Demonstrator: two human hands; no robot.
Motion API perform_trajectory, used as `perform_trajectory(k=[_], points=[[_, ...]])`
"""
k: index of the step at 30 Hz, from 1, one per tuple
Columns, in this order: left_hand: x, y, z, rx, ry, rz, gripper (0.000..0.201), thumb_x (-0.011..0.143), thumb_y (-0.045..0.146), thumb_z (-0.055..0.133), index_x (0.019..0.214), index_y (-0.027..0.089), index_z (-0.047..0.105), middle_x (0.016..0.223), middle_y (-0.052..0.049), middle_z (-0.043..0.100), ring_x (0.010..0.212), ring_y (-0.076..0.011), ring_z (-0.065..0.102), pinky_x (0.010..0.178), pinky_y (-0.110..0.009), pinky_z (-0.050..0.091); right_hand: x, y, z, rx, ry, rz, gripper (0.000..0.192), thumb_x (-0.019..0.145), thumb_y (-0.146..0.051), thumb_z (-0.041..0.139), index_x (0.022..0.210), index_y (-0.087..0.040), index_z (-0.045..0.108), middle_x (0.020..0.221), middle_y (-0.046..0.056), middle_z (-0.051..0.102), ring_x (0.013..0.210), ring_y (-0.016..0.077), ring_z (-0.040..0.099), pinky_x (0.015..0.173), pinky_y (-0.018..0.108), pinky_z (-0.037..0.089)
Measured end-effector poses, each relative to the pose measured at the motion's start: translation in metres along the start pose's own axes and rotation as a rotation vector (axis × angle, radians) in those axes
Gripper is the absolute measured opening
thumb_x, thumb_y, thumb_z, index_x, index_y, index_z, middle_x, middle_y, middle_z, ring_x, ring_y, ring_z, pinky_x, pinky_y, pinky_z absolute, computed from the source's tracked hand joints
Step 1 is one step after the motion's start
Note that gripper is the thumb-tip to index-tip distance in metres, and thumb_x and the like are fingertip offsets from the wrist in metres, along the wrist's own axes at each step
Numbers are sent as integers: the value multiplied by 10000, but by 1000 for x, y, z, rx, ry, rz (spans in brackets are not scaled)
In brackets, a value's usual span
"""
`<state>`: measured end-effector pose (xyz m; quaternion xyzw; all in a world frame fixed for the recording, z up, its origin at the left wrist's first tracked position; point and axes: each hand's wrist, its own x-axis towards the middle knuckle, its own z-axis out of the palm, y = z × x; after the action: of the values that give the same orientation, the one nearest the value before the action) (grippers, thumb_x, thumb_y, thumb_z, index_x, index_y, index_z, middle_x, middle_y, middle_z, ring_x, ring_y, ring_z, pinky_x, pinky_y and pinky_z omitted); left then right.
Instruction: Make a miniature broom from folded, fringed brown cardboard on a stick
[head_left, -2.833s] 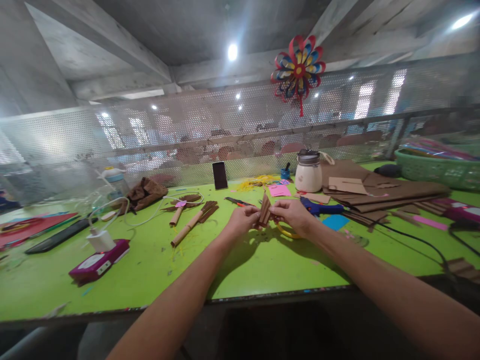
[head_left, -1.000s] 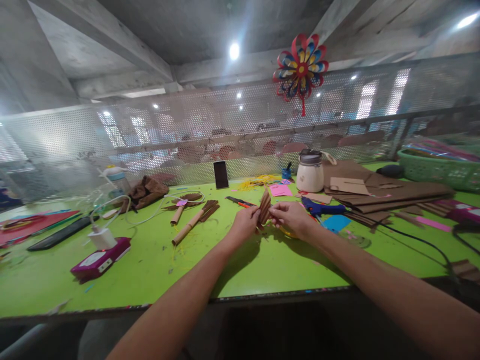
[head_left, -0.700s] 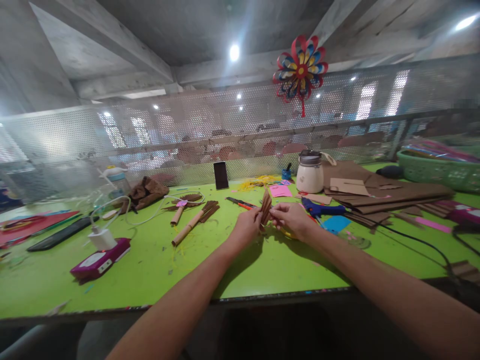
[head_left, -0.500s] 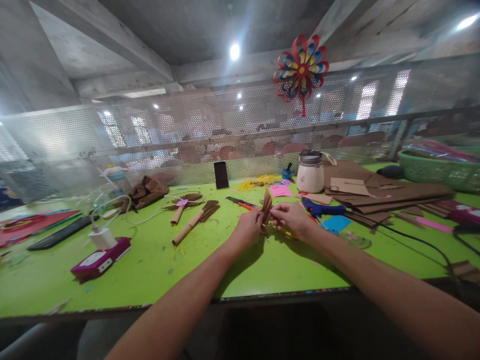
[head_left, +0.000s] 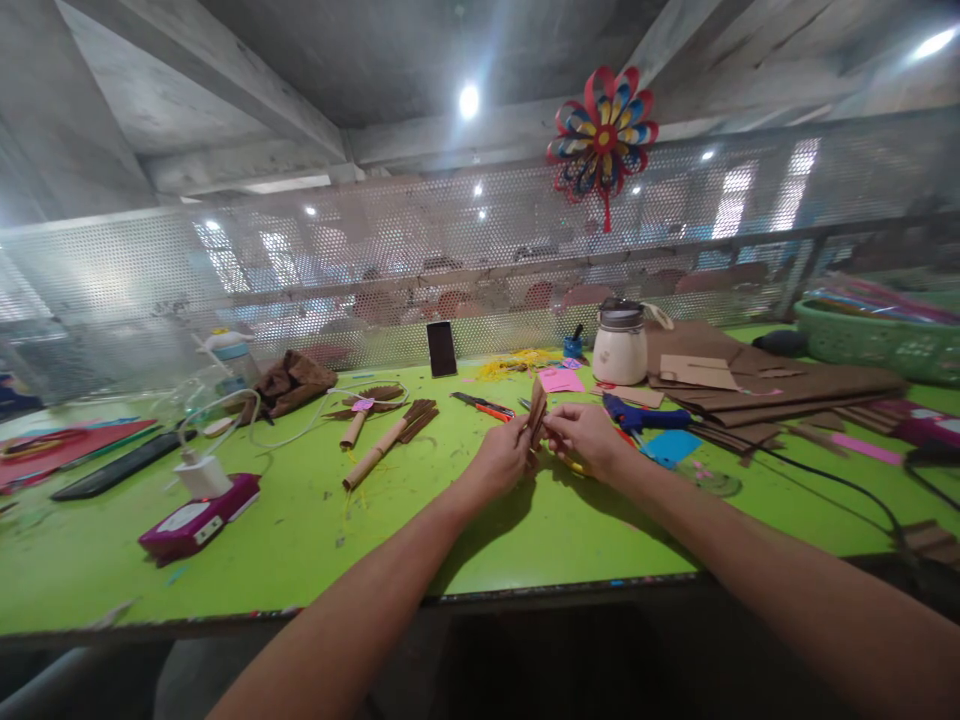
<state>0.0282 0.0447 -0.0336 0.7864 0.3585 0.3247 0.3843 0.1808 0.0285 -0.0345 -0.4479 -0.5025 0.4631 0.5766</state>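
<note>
Folded brown cardboard piece [head_left: 537, 408] upright between both hands: left hand [head_left: 501, 462] pinches its left side, right hand [head_left: 586, 437] its right side.

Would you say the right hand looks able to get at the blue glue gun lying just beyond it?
Probably yes: the glue gun lies on bare table just beyond the right hand, nothing between them, though that hand is pinching the folded brown cardboard piece.

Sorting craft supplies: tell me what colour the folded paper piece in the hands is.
Brown, seen in the head view: the folded paper piece.
</note>
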Motion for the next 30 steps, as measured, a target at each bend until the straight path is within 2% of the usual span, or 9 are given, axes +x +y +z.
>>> perform_trajectory(k=[4,8,16,21,25,30], points=[[-1,-2,-1,100,-9,48,328,913,277,367,1093,157,614,817,-87,643,566,-125,592,526,-231,486,-1,1,0,-19,-3,-21,168,629,-263,656,520,-175,563,457,-6,555,393,93,473,371,216,368],[-2,1,-2,168,9,54,290,888,237,394,982,141,651,760,-84,655,550,-128,582,534,-231,467,-2,1,0,-51,-23,-23,146,639,-251,634,531,-174,574,464,-9,558,391,84,467,376,207,357],[-2,6,-3,176,-18,41,280,846,174,398,904,118,667,720,-88,664,565,-145,587,551,-242,464,-4,-1,1,-46,-58,-13,166,648,-275,638,547,-168,561,439,-15,554,383,83,467,391,206,363],[-4,10,-3,371,25,103,272,849,149,388,888,125,657,758,-83,673,627,-147,576,616,-250,441,-5,-1,1,-28,-61,-5,166,643,-282,644,553,-168,563,446,-12,555,385,87,471,383,207,362],[-7,14,-1,468,27,135,274,876,164,367,938,138,632,728,-68,646,625,-152,553,633,-260,423,-4,-2,1,-14,-57,-5,158,645,-267,634,538,-179,559,445,-6,549,394,99,479,388,220,368],[-9,16,1,501,23,167,272,920,286,376,975,154,608,815,-94,660,680,-179,566,642,-278,412,-2,0,1,-13,-41,-16,168,637,-280,643,534,-187,549,451,-11,536,400,94,450,404,228,349]])
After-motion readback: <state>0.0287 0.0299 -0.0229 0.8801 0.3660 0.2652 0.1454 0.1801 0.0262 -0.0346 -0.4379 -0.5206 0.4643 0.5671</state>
